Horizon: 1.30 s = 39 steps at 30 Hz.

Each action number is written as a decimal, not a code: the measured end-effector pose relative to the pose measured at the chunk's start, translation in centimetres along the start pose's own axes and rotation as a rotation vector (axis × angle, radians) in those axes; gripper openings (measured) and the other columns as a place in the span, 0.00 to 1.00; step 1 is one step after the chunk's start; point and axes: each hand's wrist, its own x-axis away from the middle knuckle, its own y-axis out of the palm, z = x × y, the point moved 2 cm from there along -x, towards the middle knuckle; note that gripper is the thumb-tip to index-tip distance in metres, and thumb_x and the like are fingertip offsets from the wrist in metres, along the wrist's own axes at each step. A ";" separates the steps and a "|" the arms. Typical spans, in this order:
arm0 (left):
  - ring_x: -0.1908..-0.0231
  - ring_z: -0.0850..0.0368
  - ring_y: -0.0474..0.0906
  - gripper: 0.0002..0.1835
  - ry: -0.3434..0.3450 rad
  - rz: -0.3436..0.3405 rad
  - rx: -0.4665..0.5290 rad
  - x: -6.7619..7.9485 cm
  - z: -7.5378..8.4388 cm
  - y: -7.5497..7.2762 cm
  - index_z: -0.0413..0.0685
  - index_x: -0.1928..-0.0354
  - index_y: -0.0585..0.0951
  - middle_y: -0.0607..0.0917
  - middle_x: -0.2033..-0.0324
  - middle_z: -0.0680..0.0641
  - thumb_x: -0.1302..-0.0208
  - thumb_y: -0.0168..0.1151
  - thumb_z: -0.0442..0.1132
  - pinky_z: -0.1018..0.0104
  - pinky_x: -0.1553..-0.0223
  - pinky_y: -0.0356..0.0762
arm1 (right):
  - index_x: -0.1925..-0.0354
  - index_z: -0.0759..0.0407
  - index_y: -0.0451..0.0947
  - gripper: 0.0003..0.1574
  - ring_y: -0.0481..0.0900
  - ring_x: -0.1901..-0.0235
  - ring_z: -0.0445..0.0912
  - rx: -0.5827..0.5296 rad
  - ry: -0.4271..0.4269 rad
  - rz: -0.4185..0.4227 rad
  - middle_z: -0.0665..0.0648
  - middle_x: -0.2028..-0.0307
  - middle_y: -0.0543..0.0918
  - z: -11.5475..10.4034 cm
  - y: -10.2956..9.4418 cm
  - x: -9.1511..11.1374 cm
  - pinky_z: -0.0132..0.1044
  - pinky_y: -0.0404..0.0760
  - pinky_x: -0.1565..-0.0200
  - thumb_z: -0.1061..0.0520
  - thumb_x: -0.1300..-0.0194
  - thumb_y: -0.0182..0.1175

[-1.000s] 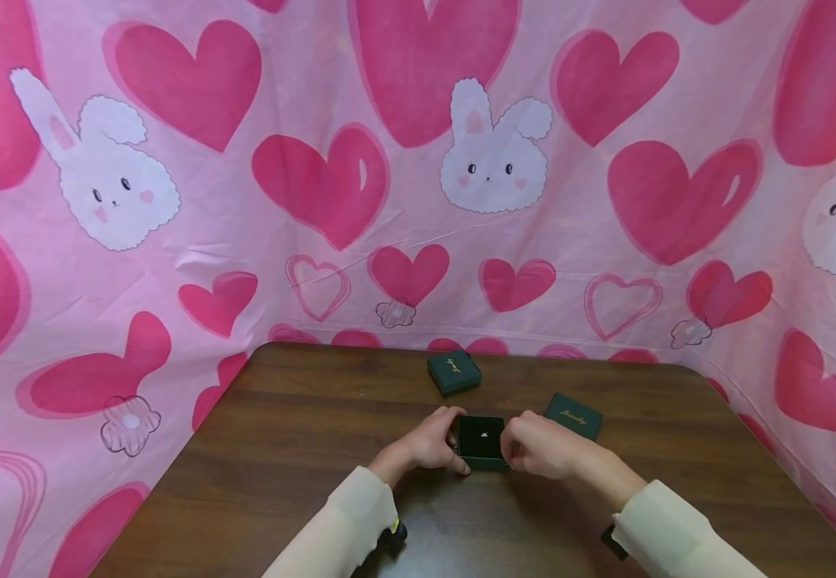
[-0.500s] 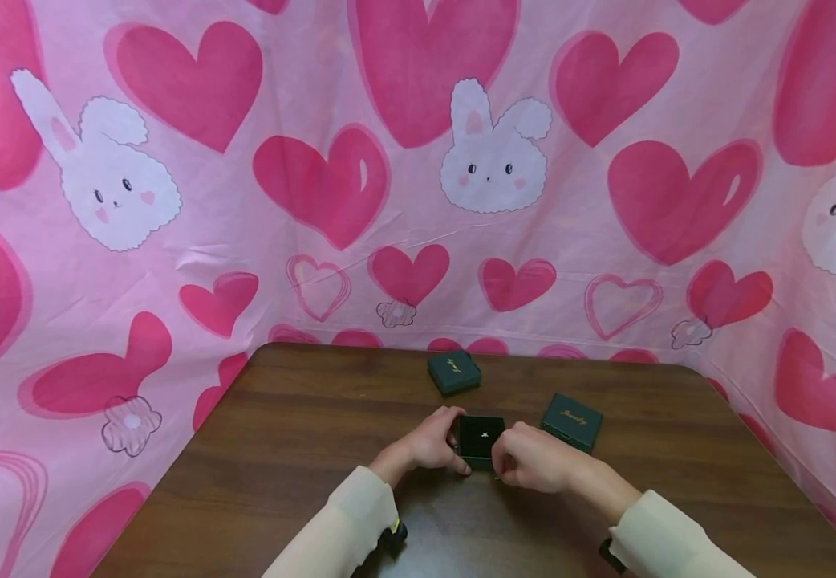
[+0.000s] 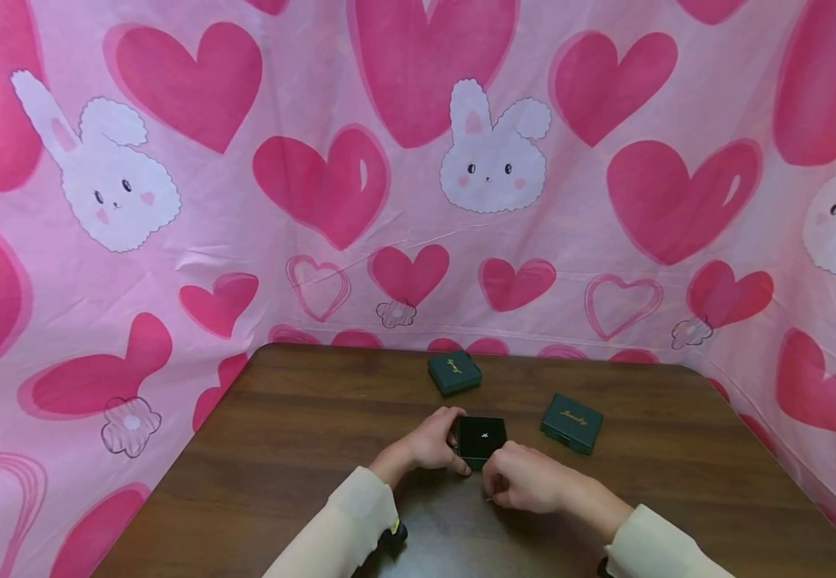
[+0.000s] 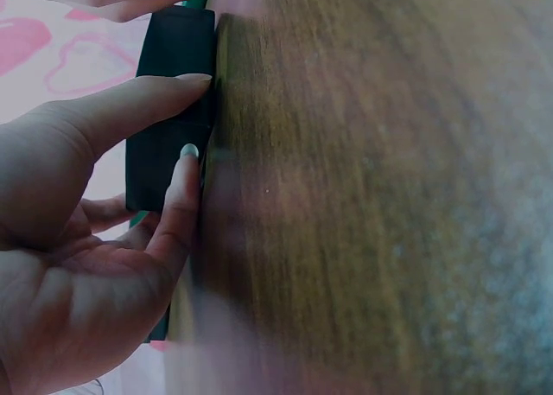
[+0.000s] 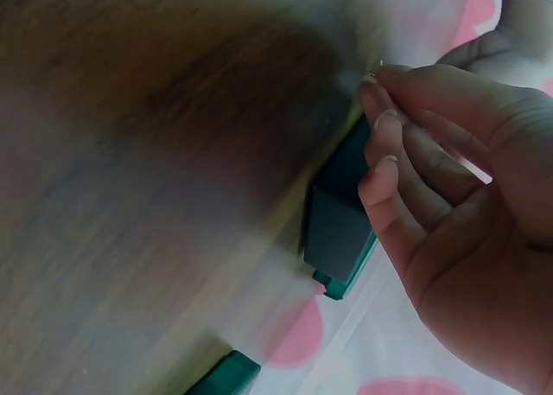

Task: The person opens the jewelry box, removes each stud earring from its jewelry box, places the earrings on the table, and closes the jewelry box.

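Observation:
In the head view a small open jewelry box [image 3: 474, 451] with a black insert sits on the brown table. A tiny silvery star-shaped piece [image 3: 485, 435] shows on the insert. My left hand [image 3: 428, 440] grips the box at its left side, thumb at the near corner; the left wrist view has the thumb and a fingertip against the box's dark wall [image 4: 168, 54]. Just in front of the box's near right corner, my right hand [image 3: 529, 480] pinches a tiny shiny piece of jewelry [image 5: 375, 73] between thumb and index finger, mostly hidden by the fingertips.
A green box [image 3: 454, 372] with gold lettering lies behind the open box. Another green box [image 3: 572, 421] with gold lettering is to its right, beyond my right hand. Pink heart-print cloth [image 3: 418, 225] hangs behind and beside the table [image 3: 302, 449].
My right hand has moved from the open box's right side toward me and slightly left, with the tiny piece now at its fingertips. The right green box is fully uncovered. My left hand stays put.

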 end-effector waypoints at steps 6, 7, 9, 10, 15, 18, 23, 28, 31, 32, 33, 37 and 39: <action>0.58 0.56 0.71 0.40 0.005 0.005 -0.010 0.1 0.1 0.0 0.45 0.38 0.73 0.72 0.55 0.49 0.55 0.83 0.32 0.62 0.53 0.72 | 0.71 0.48 0.85 0.10 0.75 0.75 0.31 0.002 -0.012 -0.007 0.36 0.75 0.79 -0.2 0.4 0.0 0.29 0.77 0.70 0.64 0.42 0.71; 0.58 0.56 0.71 0.40 0.011 0.007 -0.012 0.1 0.1 -0.1 0.45 0.38 0.73 0.72 0.55 0.49 0.55 0.84 0.32 0.62 0.54 0.72 | 0.70 0.49 0.85 0.10 0.75 0.75 0.30 -0.001 -0.015 -0.009 0.36 0.75 0.79 -0.2 0.5 0.0 0.29 0.77 0.70 0.64 0.41 0.71; 0.59 0.56 0.71 0.40 0.023 0.012 -0.013 0.2 0.2 0.0 0.44 0.39 0.73 0.73 0.56 0.48 0.56 0.84 0.32 0.63 0.55 0.72 | 0.70 0.49 0.85 0.10 0.75 0.75 0.30 -0.004 -0.017 -0.013 0.36 0.75 0.80 -0.4 0.6 -0.1 0.28 0.77 0.70 0.65 0.41 0.70; 0.59 0.56 0.71 0.40 0.027 0.014 -0.013 0.2 0.3 -0.1 0.43 0.39 0.73 0.73 0.56 0.48 0.56 0.84 0.31 0.63 0.55 0.72 | 0.70 0.49 0.85 0.10 0.75 0.75 0.29 -0.003 -0.021 -0.012 0.36 0.75 0.80 -0.4 0.7 -0.1 0.28 0.77 0.70 0.65 0.41 0.70; 0.60 0.56 0.71 0.40 0.037 0.022 -0.017 0.3 0.4 0.0 0.42 0.40 0.73 0.73 0.56 0.47 0.57 0.84 0.31 0.65 0.56 0.72 | 0.70 0.49 0.85 0.11 0.76 0.75 0.29 0.000 -0.024 -0.018 0.37 0.75 0.81 -0.7 0.8 -0.2 0.28 0.77 0.70 0.66 0.41 0.70; 0.60 0.56 0.71 0.41 0.037 0.024 -0.025 0.4 0.4 0.0 0.42 0.39 0.73 0.72 0.56 0.48 0.57 0.84 0.31 0.65 0.57 0.72 | 0.70 0.48 0.85 0.11 0.75 0.75 0.29 0.016 -0.035 -0.017 0.37 0.75 0.81 -0.8 0.9 -0.3 0.27 0.76 0.70 0.65 0.41 0.71; 0.60 0.55 0.71 0.41 0.032 0.021 -0.011 0.3 0.4 0.0 0.42 0.39 0.73 0.72 0.56 0.47 0.57 0.84 0.30 0.64 0.56 0.72 | 0.70 0.47 0.85 0.11 0.74 0.74 0.28 0.033 -0.053 -0.010 0.37 0.74 0.79 -0.9 0.9 -0.3 0.27 0.75 0.71 0.65 0.41 0.71; 0.59 0.54 0.71 0.40 0.023 0.015 -0.001 0.4 0.5 -0.1 0.42 0.39 0.73 0.72 0.56 0.47 0.56 0.83 0.30 0.62 0.55 0.72 | 0.68 0.47 0.85 0.12 0.74 0.73 0.28 0.023 -0.063 -0.004 0.37 0.72 0.79 -0.9 0.9 -0.2 0.27 0.75 0.72 0.65 0.41 0.71; 0.59 0.54 0.71 0.41 0.017 0.011 -0.004 0.4 0.5 -0.2 0.43 0.39 0.73 0.73 0.56 0.47 0.56 0.83 0.31 0.62 0.55 0.72 | 0.67 0.47 0.85 0.12 0.75 0.72 0.28 0.015 -0.073 -0.001 0.38 0.71 0.80 -0.9 0.7 -0.2 0.27 0.76 0.71 0.66 0.41 0.70; 0.59 0.54 0.71 0.41 0.016 0.010 -0.001 0.4 0.5 -0.2 0.43 0.39 0.73 0.72 0.56 0.47 0.56 0.84 0.31 0.62 0.56 0.72 | 0.67 0.48 0.85 0.12 0.75 0.72 0.28 0.016 -0.075 0.001 0.38 0.71 0.80 -0.9 0.7 -0.1 0.27 0.76 0.70 0.66 0.41 0.70; 0.59 0.54 0.71 0.41 0.014 0.011 -0.004 0.4 0.5 -0.2 0.43 0.39 0.73 0.72 0.56 0.48 0.56 0.84 0.31 0.62 0.56 0.72 | 0.67 0.48 0.85 0.12 0.75 0.72 0.28 0.020 -0.075 0.002 0.38 0.71 0.80 -0.9 0.6 -0.1 0.27 0.76 0.70 0.66 0.41 0.70; 0.58 0.55 0.71 0.41 0.011 0.013 -0.003 0.4 0.4 -0.1 0.44 0.39 0.73 0.72 0.56 0.49 0.56 0.84 0.32 0.63 0.55 0.72 | 0.69 0.47 0.85 0.12 0.74 0.72 0.29 0.035 -0.059 -0.002 0.37 0.71 0.79 -0.9 0.4 -0.2 0.28 0.76 0.70 0.65 0.41 0.70; 0.58 0.54 0.71 0.40 0.013 0.016 -0.008 0.3 0.3 -0.1 0.45 0.39 0.73 0.73 0.56 0.48 0.56 0.84 0.32 0.62 0.55 0.72 | 0.69 0.47 0.85 0.11 0.74 0.73 0.29 0.031 -0.051 -0.004 0.37 0.72 0.78 -0.8 0.4 -0.2 0.28 0.76 0.71 0.65 0.41 0.70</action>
